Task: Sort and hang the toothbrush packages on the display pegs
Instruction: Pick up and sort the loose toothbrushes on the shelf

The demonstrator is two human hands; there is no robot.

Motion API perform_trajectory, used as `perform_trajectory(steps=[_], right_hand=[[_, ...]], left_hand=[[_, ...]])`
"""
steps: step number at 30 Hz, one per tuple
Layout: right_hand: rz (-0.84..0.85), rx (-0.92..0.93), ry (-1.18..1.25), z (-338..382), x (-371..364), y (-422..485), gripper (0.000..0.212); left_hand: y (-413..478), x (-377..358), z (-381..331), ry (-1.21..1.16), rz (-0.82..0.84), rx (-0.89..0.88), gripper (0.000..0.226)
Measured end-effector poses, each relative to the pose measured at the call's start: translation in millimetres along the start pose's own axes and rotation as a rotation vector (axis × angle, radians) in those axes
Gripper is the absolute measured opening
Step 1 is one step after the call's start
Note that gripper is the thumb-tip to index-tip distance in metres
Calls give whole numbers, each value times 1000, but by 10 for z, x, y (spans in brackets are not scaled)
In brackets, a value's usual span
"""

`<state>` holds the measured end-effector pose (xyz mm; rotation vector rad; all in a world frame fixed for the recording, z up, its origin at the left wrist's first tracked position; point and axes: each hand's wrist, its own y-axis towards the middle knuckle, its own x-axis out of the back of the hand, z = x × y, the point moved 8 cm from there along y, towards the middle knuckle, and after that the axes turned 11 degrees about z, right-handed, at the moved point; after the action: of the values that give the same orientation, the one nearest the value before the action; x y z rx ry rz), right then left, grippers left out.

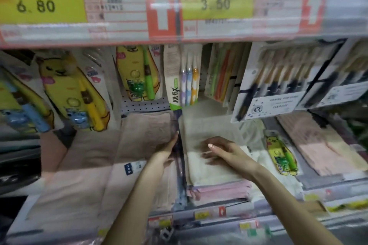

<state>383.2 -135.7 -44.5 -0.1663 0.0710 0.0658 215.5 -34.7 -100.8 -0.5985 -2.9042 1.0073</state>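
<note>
While the price rail (163, 38) runs across the top with a 6.80 tag (41, 6) and a 3.50 tag (216, 4), toothbrush packs hang in a row under it. Far left: blue-brush pack (23, 105), then yellow-brush pack (75, 93), both yellow cartoon cards, long axes slanting from upper left to lower right. Next the green-brush pack (139, 73), close to vertical, bottom edge over the dotted pegboard (143, 105). Then the All-fix pack (182, 77): three brushes side by side, long axis vertical. Behind it the orange and green packs (223, 73), seen nearly edge-on, also upright. Then the dark multi-brush pack (278, 81): brushes lean, tops to the upper right, lower ends to the lower left. Below all that, stacked towels. The left hand (166, 150) lies flat on the beige towel (139, 135), fingers straight and pointing up the frame, tips against a dark narrow strip (180, 165) that runs front to back between the beige towel and the white towel (211, 167); can't tell what the strip is. The right hand (221, 151) is over the white towel, motion-blurred, fingers look bent; can't tell whether it grips anything. Right of it one loose pack (276, 152), yellow card with a green brush, lies flat on the towels, apart from both hands, long axis upper left to lower right, top end toward the shelf back. Just beside it, pink towels (322, 145).
</note>
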Motion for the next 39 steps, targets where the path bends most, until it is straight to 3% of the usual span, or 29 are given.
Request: perform_trajectory(steps=[7, 18, 22, 24, 30, 35, 39], right_hand=[[20, 16, 42, -53, 43, -31, 47], [26, 57, 150, -121, 59, -66, 35], [22, 70, 169, -146, 91, -72, 27], [22, 71, 176, -153, 94, -68, 30], [24, 73, 148, -116, 17, -65, 37], [41, 76, 32, -55, -142, -206, 20], [67, 38, -48, -104, -205, -386, 20]], left_hand=[[160, -26, -29, 59, -57, 42, 70], [99, -7, -37, 200, -111, -34, 53], [-60, 32, -2, 144, -73, -96, 16], [-189, 51, -1, 72, -30, -121, 8], [-541, 153, -90, 78, 22, -213, 14], [-760, -93, -176, 49, 119, -285, 15], [-889, -437, -152, 0, 210, -278, 18]])
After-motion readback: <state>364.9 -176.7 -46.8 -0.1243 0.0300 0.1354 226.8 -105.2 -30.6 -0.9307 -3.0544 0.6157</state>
